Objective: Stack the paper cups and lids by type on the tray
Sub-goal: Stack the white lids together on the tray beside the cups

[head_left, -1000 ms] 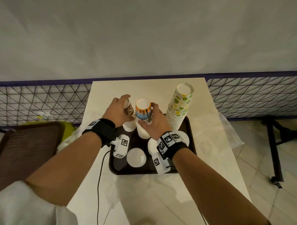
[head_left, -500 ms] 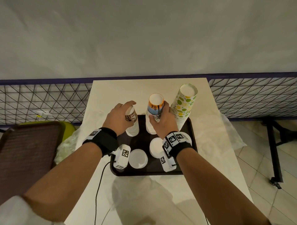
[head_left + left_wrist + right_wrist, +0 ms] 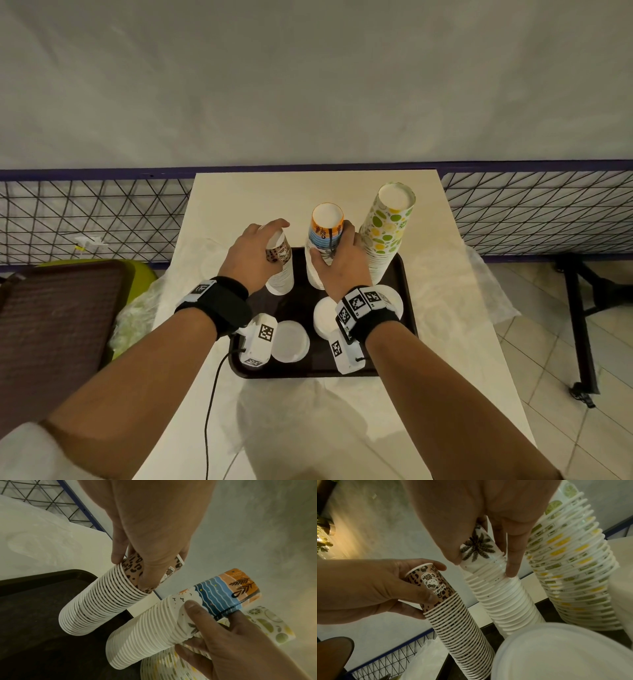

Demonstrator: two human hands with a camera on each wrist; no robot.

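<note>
Dark tray point(image 3: 407, 274) sat mid-table point(image 3: 239, 192), three upside-down cup stacks along its far edge. Left hand point(image 3: 251, 255) gripped the leopard cup stack point(image 3: 281, 274) at far left of the tray, fingers curled round the top cup, thumb on the near side, index finger over the top end. Right hand point(image 3: 337, 262) held the beach cup stack point(image 3: 325, 236) in the middle, thumb on the left side, fingers wrapped round the right, pinching at the line where the top cup met the rims below. Both stacks stood on the tray, the two close but apart. Lemon cup stack point(image 3: 387, 226), tallest, stood at far right, leaning slightly, just beside the right hand; whether they touched could not be told.

Three white lid piles lay on the near half of the tray: lid pile point(image 3: 289, 341) near left, second lid pile point(image 3: 325, 317) at centre partly under the right wrist, third lid pile point(image 3: 394, 301) at right mostly hidden by the wristband.

Off the table: brown tray point(image 3: 58, 329) at far left, wire fence point(image 3: 534, 212) along the wall, clear plastic bags point(image 3: 479, 284) on the table's sides.
</note>
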